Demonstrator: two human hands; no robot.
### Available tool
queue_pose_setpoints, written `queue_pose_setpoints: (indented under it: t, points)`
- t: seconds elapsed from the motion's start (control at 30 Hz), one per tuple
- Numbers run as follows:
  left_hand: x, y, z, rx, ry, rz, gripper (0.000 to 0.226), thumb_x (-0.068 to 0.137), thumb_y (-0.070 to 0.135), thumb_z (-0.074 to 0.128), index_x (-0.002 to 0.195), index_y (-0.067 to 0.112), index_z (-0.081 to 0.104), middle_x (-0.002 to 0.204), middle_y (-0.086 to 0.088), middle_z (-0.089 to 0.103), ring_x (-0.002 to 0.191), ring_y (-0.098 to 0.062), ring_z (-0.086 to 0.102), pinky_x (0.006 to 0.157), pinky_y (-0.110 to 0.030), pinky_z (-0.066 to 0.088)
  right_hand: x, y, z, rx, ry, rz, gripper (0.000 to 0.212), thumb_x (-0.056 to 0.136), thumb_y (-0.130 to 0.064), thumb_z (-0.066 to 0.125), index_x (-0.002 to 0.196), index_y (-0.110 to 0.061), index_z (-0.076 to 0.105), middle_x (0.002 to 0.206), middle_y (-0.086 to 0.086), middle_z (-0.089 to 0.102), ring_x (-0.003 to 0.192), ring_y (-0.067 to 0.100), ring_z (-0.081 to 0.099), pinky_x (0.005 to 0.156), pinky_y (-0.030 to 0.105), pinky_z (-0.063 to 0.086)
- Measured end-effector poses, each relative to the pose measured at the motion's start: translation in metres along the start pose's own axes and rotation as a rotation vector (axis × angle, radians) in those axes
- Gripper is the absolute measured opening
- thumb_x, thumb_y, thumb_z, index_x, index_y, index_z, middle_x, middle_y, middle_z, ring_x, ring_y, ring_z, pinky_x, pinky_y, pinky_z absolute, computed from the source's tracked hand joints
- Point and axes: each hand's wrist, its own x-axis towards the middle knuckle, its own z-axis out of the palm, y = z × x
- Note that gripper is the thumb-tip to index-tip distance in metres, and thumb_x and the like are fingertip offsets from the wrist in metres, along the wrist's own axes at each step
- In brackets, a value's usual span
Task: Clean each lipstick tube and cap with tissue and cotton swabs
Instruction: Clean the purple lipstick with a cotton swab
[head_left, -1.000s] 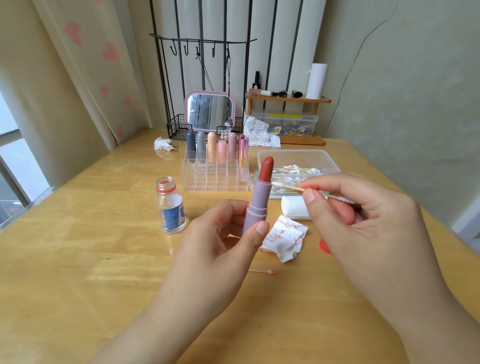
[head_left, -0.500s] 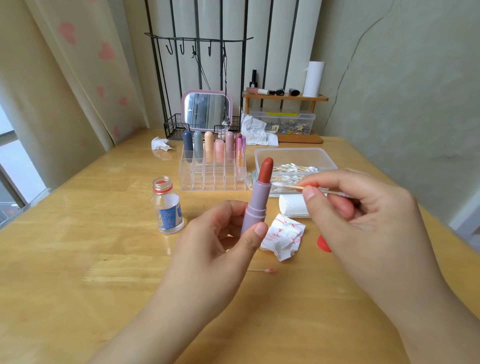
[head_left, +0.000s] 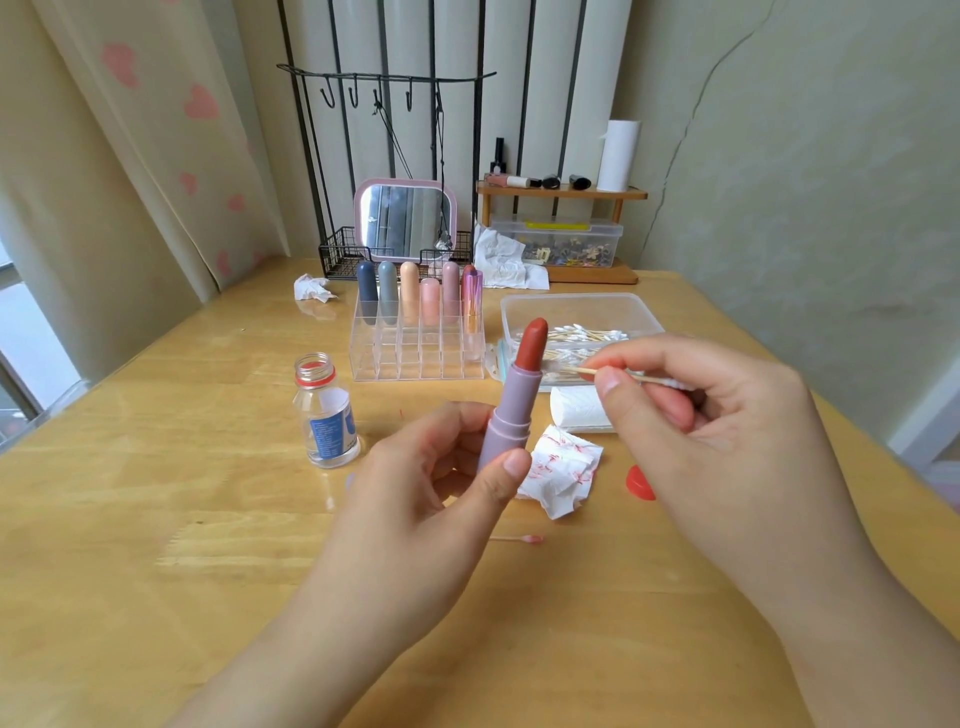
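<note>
Swab applied to lipstick tube

Left hand (head_left: 426, 483) grips the upright mauve lipstick tube (head_left: 511, 410); right hand (head_left: 691, 410) pinches a wooden cotton swab (head_left: 587, 370) at its rim (clear box (head_left: 576, 312) holds swabs).

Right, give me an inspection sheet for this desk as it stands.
Surface: wooden table, bare wood, glossy.
Job's things: lilac lipstick uncapped, bullet extended; cotton swab tip at its collar; stained tissue; swab box; organiser holding six capped lipsticks.
Clutter: open bottle, used swab, red cap, crumpled tissue.
Hands: left hand holds lipstick; right hand pinches swab.
Cables: nothing seen.
Surroundings: mirror, shelf, curtain.
</note>
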Motion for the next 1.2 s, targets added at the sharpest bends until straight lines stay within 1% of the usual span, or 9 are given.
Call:
queue_pose_setpoints:
  t: [0.1,0.23,0.37,0.47,0.57,0.7,0.8,0.97,1.2]
  points:
    - [0.001,0.001,0.002,-0.017,-0.033,0.004,0.031,0.073,0.053,0.056,0.099,0.038,0.062,0.083,0.01,0.069,0.076,-0.013,0.065,0.072,-0.033,0.053,0.0,0.0,0.0,0.01,-0.006,0.015,0.012,0.081,-0.022,0.059,0.078,-0.028,0.068,0.046,-0.024,0.046,0.045,0.007,0.038,0.045,0.044,0.05]
    - [0.001,0.0,0.002,-0.118,-0.053,-0.049,0.022,0.081,0.039,0.056,0.095,0.026,0.067,0.083,0.006,0.069,0.072,-0.006,0.059,0.071,-0.019,0.048,0.0,0.0,0.0,0.012,0.009,0.029,0.012,0.081,-0.024,0.059,0.077,-0.03,0.069,0.043,-0.02,0.041,0.046,0.008,0.036,0.044,0.046,0.049]
    - [0.0,-0.006,0.001,-0.335,-0.1,-0.177,0.034,0.076,0.046,0.056,0.101,0.026,0.069,0.082,0.005,0.063,0.074,-0.013,0.051,0.079,-0.033,0.044,-0.001,-0.002,0.001,0.013,0.002,0.016,0.012,0.081,-0.023,0.059,0.078,-0.029,0.068,0.043,-0.021,0.043,0.044,0.007,0.038,0.045,0.041,0.05]
    - [0.003,-0.005,0.003,-0.533,-0.1,-0.24,0.03,0.081,0.03,0.052,0.1,0.018,0.071,0.073,0.003,0.056,0.065,-0.012,0.046,0.068,-0.028,0.039,-0.001,-0.002,0.001,0.009,-0.003,0.007,0.012,0.082,-0.022,0.058,0.078,-0.027,0.068,0.044,-0.023,0.045,0.043,0.006,0.042,0.045,0.035,0.048]
    - [0.008,-0.002,0.007,-0.641,-0.094,-0.258,0.03,0.079,0.029,0.054,0.096,0.014,0.073,0.065,0.002,0.05,0.056,-0.01,0.041,0.055,-0.023,0.041,-0.002,-0.002,0.002,0.012,0.0,0.015,0.011,0.081,-0.023,0.058,0.077,-0.027,0.068,0.043,-0.021,0.043,0.043,0.007,0.038,0.044,0.036,0.046]
    - [0.003,0.002,0.006,-0.65,-0.146,-0.283,0.028,0.076,0.029,0.063,0.1,0.014,0.058,0.067,0.002,0.047,0.057,-0.013,0.038,0.057,-0.023,0.042,-0.003,-0.003,0.003,0.005,-0.009,0.005,0.011,0.081,-0.024,0.059,0.076,-0.029,0.068,0.043,-0.02,0.041,0.043,0.008,0.037,0.044,0.034,0.043]
    - [-0.001,0.005,0.003,-0.65,-0.153,-0.271,0.021,0.081,0.025,0.056,0.096,0.014,0.048,0.067,0.001,0.046,0.058,-0.015,0.036,0.059,-0.023,0.042,-0.002,-0.003,0.003,0.009,-0.014,0.002,0.012,0.081,-0.024,0.059,0.077,-0.029,0.068,0.043,-0.019,0.041,0.043,0.008,0.037,0.044,0.033,0.043]
    - [0.0,0.007,0.001,-0.679,-0.138,-0.249,0.01,0.081,0.024,0.053,0.087,0.017,0.052,0.066,-0.001,0.049,0.058,-0.014,0.039,0.058,-0.024,0.042,-0.001,-0.004,0.001,0.037,-0.007,0.061,0.011,0.079,-0.029,0.059,0.078,-0.031,0.07,0.041,-0.012,0.03,0.044,0.009,0.031,0.042,0.039,0.044]
    - [0.002,0.005,0.003,-0.718,-0.149,-0.216,0.024,0.085,0.026,0.048,0.094,0.006,0.056,0.071,-0.004,0.051,0.057,-0.014,0.038,0.055,-0.022,0.042,0.001,-0.005,-0.001,0.077,-0.03,0.132,0.013,0.077,-0.033,0.058,0.085,-0.036,0.068,0.044,-0.008,0.024,0.045,0.011,0.028,0.04,0.04,0.041]
